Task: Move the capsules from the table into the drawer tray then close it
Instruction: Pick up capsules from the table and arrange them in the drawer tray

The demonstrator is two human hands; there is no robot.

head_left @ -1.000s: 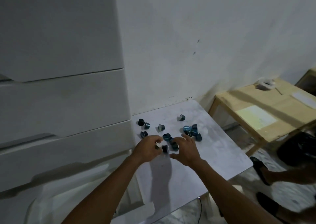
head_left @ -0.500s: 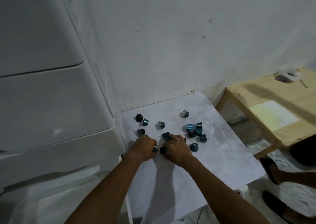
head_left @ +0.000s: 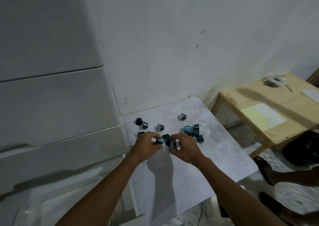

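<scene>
Left hand (head_left: 146,146) pinching a capsule (head_left: 159,141) | right hand (head_left: 185,148) gripping capsules (head_left: 170,143) | both just above table (head_left: 198,170) | rest of capsules (head_left: 193,131) scattered behind hands | drawers (head_left: 60,122) left of table

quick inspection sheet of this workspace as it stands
surface: white table against the wall, marbled top, near half bare
job's things: dark blue capsules scattered on the far half, some upright, some on their sides; drawer unit left of the table, whether a drawer is open cannot be told
clutter: nothing seen on the table besides capsules
grippers: left hand pinching a capsule; right hand closed around capsules
cables: thin dark cable hanging below the table's near edge
surroundings: wooden table to the right with a small blurred item on it; another person's feet on the floor at right
</scene>
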